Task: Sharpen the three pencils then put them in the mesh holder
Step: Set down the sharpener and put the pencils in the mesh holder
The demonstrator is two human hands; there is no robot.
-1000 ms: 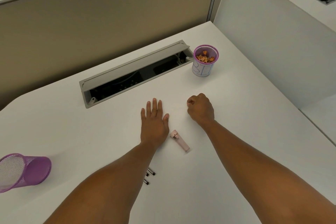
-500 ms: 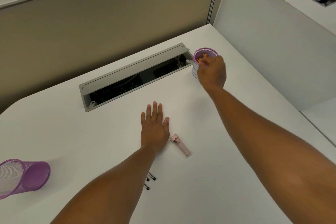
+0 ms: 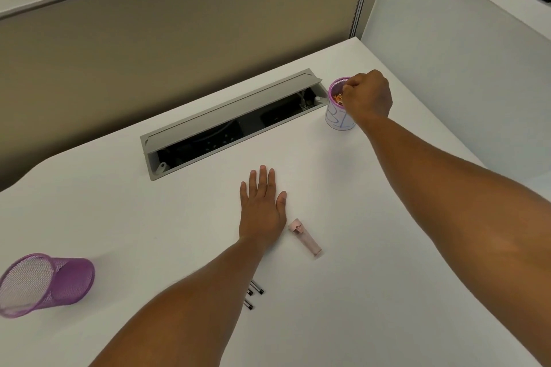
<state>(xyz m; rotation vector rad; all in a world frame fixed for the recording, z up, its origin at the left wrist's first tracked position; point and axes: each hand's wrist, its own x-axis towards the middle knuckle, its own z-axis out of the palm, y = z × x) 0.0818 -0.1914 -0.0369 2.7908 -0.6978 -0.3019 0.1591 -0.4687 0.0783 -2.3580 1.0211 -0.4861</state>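
Observation:
My left hand [image 3: 262, 211] lies flat on the white desk [image 3: 387, 292], palm down, fingers slightly apart, holding nothing. A pink pencil sharpener [image 3: 305, 241] lies just right of it. The dark ends of three pencils [image 3: 255, 295] stick out from under my left forearm; the rest of them is hidden. The purple mesh holder [image 3: 44, 284] lies tipped at the far left, its mouth facing left. My right hand [image 3: 368, 95] hovers over a purple-rimmed white cup [image 3: 337, 119] of orange shavings, fingertips bunched together above its rim.
An open grey cable tray [image 3: 232, 125] is set into the desk behind my left hand. A pale curved divider [image 3: 462, 68] bounds the desk on the right, and a tan partition wall stands at the back.
My right hand went from a fist on the desk near the sharpener up and right to the cup of shavings, where it now sits over the rim. The left hand stayed flat.

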